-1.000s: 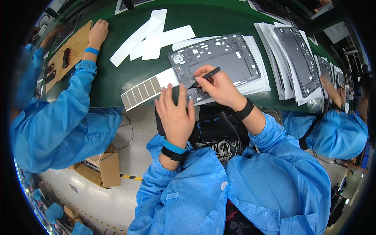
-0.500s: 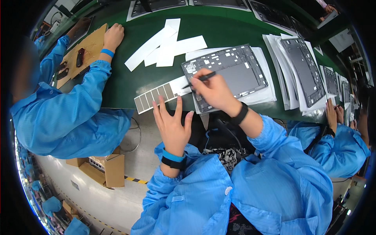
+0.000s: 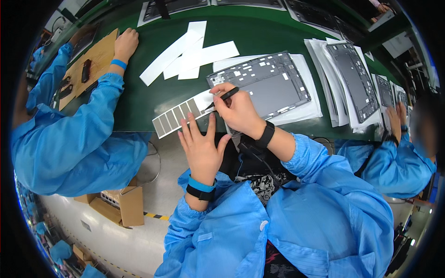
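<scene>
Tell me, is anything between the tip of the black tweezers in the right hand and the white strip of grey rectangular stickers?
Nothing visible is in the way. The right hand holds the black tweezers, whose tip already reaches the white strip of grey rectangular stickers. The left hand stays below it, fingertips at the strip's near edge.

Your black tool (image 3: pixel 225 96) is thin like a pen and tilted, its tip down on the strip (image 3: pixel 178 116). The strip is white with a row of grey squares and lies slanted at the near edge. Just beside it lies the flat dark grey tray (image 3: pixel 266 85) with small white patches.
</scene>
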### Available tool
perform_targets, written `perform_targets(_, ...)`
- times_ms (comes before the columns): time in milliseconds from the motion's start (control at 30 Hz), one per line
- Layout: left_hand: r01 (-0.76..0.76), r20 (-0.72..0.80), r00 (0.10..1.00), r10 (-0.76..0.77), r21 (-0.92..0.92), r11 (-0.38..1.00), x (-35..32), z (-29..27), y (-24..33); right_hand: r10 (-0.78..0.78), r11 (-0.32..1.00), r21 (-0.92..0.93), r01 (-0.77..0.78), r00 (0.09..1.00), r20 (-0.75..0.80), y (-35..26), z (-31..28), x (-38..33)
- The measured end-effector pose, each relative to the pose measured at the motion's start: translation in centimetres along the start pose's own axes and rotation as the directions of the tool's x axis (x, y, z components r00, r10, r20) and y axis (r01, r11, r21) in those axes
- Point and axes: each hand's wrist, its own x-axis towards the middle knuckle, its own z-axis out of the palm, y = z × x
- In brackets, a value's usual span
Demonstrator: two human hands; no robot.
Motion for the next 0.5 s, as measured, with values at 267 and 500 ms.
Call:
perform_targets(267,-0.033,-0.046,0.998,0.032,-0.011,0.999,0.4,0.0,1.4,0.152,0.967,0.243,-0.078,0.942,-0.301,-1.8,-13.2,-1.2)
perform_targets(500,0.067,-0.052,0.996,-0.066,0.018,0.998,0.9,0.9,2.7,-0.098,0.994,0.06,0.093,0.991,0.087,-0.5,-3.8,-0.4)
